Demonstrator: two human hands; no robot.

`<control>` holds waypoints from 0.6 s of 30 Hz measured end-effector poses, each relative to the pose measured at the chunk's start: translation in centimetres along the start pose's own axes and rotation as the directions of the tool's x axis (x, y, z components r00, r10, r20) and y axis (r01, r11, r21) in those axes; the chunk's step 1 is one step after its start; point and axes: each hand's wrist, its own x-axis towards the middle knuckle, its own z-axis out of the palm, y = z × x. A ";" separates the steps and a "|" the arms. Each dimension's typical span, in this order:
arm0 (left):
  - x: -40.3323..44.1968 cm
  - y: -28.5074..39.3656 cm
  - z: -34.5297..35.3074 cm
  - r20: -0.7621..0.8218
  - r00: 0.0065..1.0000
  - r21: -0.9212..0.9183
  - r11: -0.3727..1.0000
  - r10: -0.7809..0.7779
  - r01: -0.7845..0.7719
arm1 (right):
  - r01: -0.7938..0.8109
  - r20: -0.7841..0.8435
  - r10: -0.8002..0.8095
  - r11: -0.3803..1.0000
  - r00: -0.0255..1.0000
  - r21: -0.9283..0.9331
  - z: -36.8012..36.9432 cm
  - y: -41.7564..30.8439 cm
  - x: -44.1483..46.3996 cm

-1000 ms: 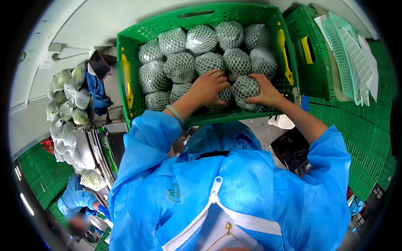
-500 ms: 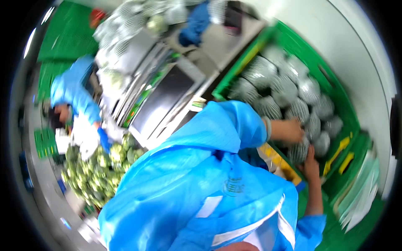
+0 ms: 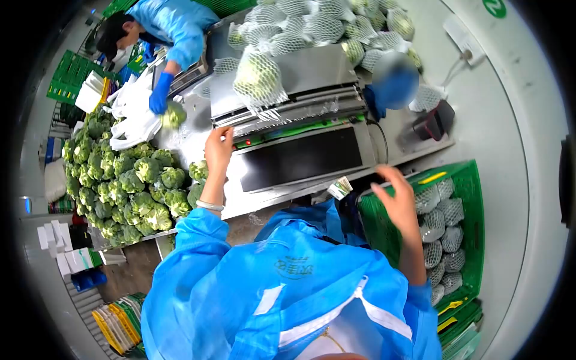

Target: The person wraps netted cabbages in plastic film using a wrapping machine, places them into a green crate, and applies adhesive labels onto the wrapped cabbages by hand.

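My left hand [image 3: 218, 149], a bracelet at its wrist, is raised at the left end of a metal machine with a dark flat plate [image 3: 300, 159]. Its fingers are slightly bent and apart, with nothing in them. A broccoli head in a white foam net [image 3: 258, 79] rests on the machine's steel top, just beyond that hand. My right hand [image 3: 396, 197] hovers over the near left edge of a green crate [image 3: 474, 222], fingers spread and holding nothing. Inside the crate lie several net-wrapped heads [image 3: 453, 239].
A big pile of bare broccoli [image 3: 135, 192] covers the table's left part. Across the table, a co-worker's blue-gloved hand [image 3: 159, 96] is at a broccoli head [image 3: 174, 115]. Netted heads [image 3: 321, 24] crowd the back. A dark device [image 3: 441, 119] stands at right.
Both my hands have left the netted heads in the crate. The left swung over to the machine, the right rose to the crate's edge. My view has turned left toward the table.
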 end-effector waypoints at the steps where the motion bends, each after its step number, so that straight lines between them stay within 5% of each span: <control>1: 0.8 -2.1 -0.9 -0.115 0.991 0.158 0.986 0.073 -0.054 | 0.065 -0.047 -0.068 0.995 0.997 -0.072 1.8 0.9 3.8; 3: 1.8 -4.7 -0.2 -0.125 0.992 0.382 0.923 0.003 0.045 | 0.041 -0.118 -0.049 0.997 0.992 -0.068 4.9 2.1 11.7; 4: 2.2 -4.1 0.2 -0.040 0.993 0.496 0.861 -0.109 0.115 | 0.083 -0.170 -0.128 0.965 0.977 -0.250 6.5 3.1 15.0; 7: 3.3 -3.4 3.6 0.031 0.984 0.377 0.914 -0.176 0.152 | -0.131 -0.096 0.090 0.650 0.991 -0.748 11.4 1.9 21.1; 9: 3.5 -3.5 5.3 -0.018 0.997 0.265 0.961 -0.076 0.078 | -0.032 -0.025 0.020 0.693 0.999 -0.720 14.7 4.6 22.8; 11: 4.8 -6.9 4.1 0.163 0.985 0.051 0.997 0.052 -0.061 | 0.005 0.145 0.038 0.960 0.989 -0.281 14.5 8.0 24.2; 12: 5.3 -7.2 1.9 0.360 0.929 -0.183 0.983 0.085 -0.019 | -0.074 0.277 0.086 0.996 0.957 -0.054 12.4 7.6 23.6; 13: 5.3 -4.7 -2.0 0.541 0.839 -0.198 0.962 -0.052 0.188 | -0.183 0.414 0.103 0.970 0.904 0.158 10.7 6.4 23.0; 14: 5.5 -4.9 -4.0 0.675 0.734 -0.235 0.920 -0.077 0.313 | -0.312 0.497 0.104 0.881 0.862 0.356 9.1 4.5 22.1; 15: 5.8 -4.8 -5.7 0.716 0.690 -0.512 0.751 0.105 0.417 | -0.445 0.577 0.086 0.732 0.812 0.516 7.4 2.5 22.0; 17: 7.9 -1.9 -10.5 0.728 0.656 -0.654 0.493 0.202 0.574 | -0.296 0.437 -0.161 0.531 0.885 0.794 6.2 -2.3 23.9; 18: 9.2 -1.5 -10.8 0.609 0.749 -0.770 0.420 0.260 0.480 | -0.223 0.335 -0.254 0.386 0.907 0.895 6.6 -4.3 24.2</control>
